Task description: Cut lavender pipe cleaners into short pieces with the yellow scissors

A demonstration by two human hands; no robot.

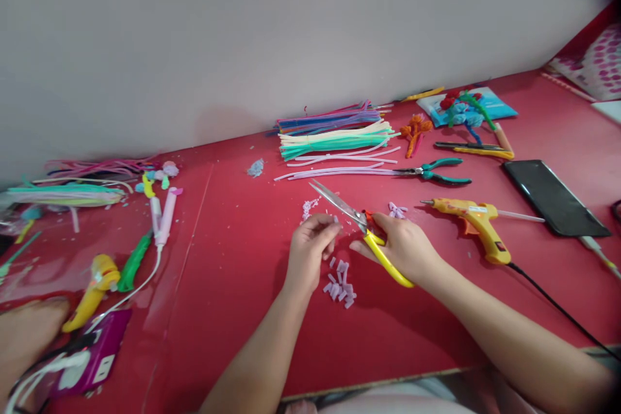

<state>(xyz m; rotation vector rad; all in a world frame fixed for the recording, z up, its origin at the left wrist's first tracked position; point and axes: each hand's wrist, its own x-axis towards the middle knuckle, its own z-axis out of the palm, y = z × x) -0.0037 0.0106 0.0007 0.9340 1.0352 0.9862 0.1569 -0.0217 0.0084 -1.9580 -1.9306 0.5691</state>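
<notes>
My right hand (405,242) is closed around a pair of scissors (383,259) with yellow handles; the blades point up and left. My left hand (313,242) is closed in a pinch on a small lilac pipe cleaner piece (335,219), of which only the tip shows at the fingertips. Short cut lilac pieces (341,284) lie in a loose pile on the red table just below my hands. Fine lilac trimmings (309,208) are scattered beyond my left hand. A small lilac bundle (397,210) sits beyond my right hand.
Bundled pipe cleaners (334,139) lie by the wall, with teal pliers (436,173) in front. To the right are a yellow glue gun (473,217), its cord, and a black phone (553,197). At left, another person's arm (32,343) rests near a curling iron (163,217) and purple box (92,359).
</notes>
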